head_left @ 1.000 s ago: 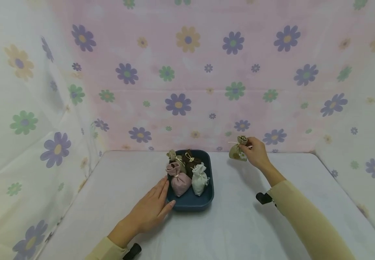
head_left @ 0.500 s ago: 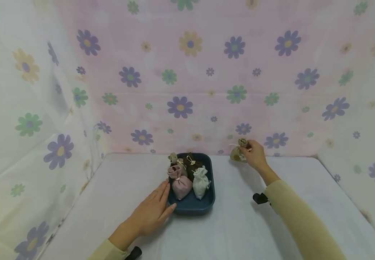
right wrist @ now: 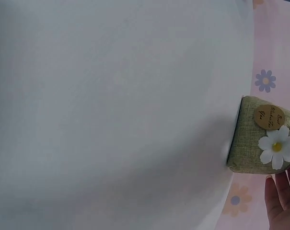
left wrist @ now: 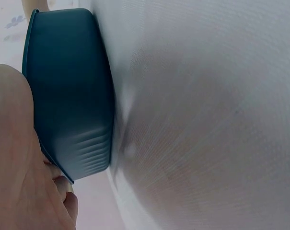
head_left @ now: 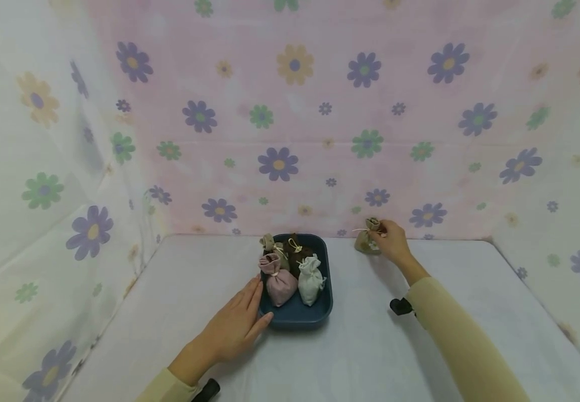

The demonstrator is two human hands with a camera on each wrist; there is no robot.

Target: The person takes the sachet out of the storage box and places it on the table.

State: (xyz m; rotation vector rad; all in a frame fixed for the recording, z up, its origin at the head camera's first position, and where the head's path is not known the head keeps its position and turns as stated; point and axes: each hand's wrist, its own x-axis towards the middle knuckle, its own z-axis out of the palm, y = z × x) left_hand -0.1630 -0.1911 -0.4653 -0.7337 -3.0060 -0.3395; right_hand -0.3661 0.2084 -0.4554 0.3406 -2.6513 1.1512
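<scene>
My right hand [head_left: 392, 241] pinches the neck of an olive-green drawstring pouch [head_left: 366, 243] near the table's back edge. A white fabric flower and a round brown tag show on that green pouch [right wrist: 248, 151] in the right wrist view. The left hand [head_left: 236, 324] lies with straight fingers against the left side of a dark blue tray [head_left: 297, 321]. Inside the tray are a pink pouch [head_left: 281, 287], a white pouch [head_left: 311, 285], a dark brown pouch [head_left: 297, 258] and a beige pouch [head_left: 278, 252]. In the left wrist view the tray's outer wall [left wrist: 68, 81] stands beside the palm.
A white cloth covers the table [head_left: 179, 279]. Flower-printed pink fabric [head_left: 229, 167] rises behind it, with white printed fabric [head_left: 48, 234] on both sides. Black wrist straps or mounts [head_left: 401, 306] stick out below the sleeves.
The right hand has come down slightly with the green pouch, bringing it nearer the table. My left hand stays at the tray, and the view has shifted a little.
</scene>
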